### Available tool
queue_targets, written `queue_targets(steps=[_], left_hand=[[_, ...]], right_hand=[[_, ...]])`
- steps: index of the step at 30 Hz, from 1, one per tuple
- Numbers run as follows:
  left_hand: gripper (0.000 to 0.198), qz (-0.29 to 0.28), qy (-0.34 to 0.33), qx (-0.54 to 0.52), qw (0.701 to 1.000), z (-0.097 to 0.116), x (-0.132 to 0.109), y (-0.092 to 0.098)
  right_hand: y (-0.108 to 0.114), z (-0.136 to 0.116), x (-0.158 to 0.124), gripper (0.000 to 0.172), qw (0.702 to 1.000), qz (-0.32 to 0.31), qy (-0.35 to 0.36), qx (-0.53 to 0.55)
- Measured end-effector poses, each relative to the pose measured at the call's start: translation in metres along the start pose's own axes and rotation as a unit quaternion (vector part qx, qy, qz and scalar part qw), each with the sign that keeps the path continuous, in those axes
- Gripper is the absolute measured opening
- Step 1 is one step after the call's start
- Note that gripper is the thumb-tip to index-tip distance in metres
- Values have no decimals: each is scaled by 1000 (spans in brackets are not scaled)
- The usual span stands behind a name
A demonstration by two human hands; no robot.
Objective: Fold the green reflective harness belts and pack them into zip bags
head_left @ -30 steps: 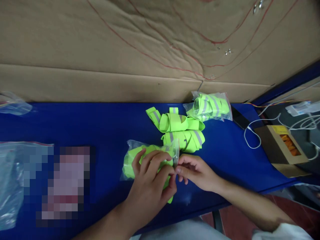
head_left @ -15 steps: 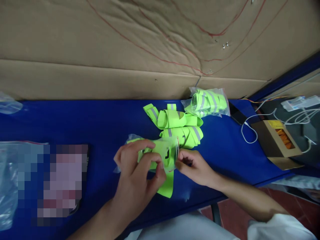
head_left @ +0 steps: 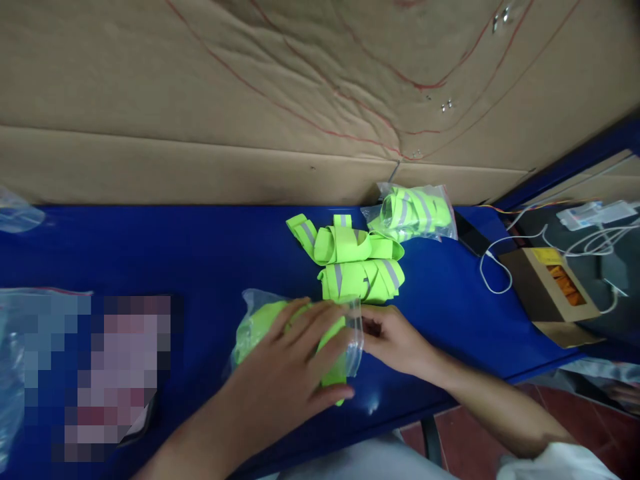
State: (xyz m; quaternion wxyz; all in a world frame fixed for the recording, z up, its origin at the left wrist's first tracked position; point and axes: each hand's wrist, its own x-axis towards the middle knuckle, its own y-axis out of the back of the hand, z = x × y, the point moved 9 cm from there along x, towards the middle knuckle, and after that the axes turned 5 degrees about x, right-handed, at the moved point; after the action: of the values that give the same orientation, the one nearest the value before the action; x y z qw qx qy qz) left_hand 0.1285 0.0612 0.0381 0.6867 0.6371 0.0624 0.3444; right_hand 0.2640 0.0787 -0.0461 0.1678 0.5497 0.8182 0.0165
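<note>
A clear plastic zip bag (head_left: 355,353) lies on the blue table, with a neon-yellow reflective strap (head_left: 265,316) bunched inside. Part of the strap sticks out at the bag's mouth. My left hand (head_left: 295,357) rests over the bag, palm down with fingers stretched out. At the bag's right edge, the fingers of my right hand (head_left: 397,337) are closed on the plastic; their tips are partly hidden. Just behind are a rolled neon strap (head_left: 363,280) with grey bands and a looser strap bundle (head_left: 343,244). Another bagged strap bundle (head_left: 417,212) stands farther back.
A dark phone (head_left: 470,233) with a white cable lies at the back right. Beside it stands an open cardboard box (head_left: 545,283) with orange contents. Plastic bags (head_left: 60,303) and a blurred-out flat object (head_left: 120,367) lie at left. Brown cardboard (head_left: 200,167) forms the back wall.
My left hand has gone from curled, pinching fingers to lying flatter over the bag. Less strap hangs out at the front. My right hand stays at the bag's edge.
</note>
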Motion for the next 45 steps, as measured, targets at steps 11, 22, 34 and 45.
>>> queue_targets(steps=[11, 22, 34, 45], left_hand=[[50, -33, 47, 58, 997, -50, -12, -8], [38, 51, 42, 95, 993, -40, -7, 20], [49, 79, 23, 130, 988, -15, -1, 13], [56, 49, 53, 106, 992, -18, -1, -6]], right_hand=[[2, -5, -3, 54, 999, 30, 5, 31], [2, 1, -4, 54, 971, -3, -20, 238], [1, -21, -8, 57, 971, -17, 49, 231], [20, -22, -6, 51, 996, 54, 52, 52]])
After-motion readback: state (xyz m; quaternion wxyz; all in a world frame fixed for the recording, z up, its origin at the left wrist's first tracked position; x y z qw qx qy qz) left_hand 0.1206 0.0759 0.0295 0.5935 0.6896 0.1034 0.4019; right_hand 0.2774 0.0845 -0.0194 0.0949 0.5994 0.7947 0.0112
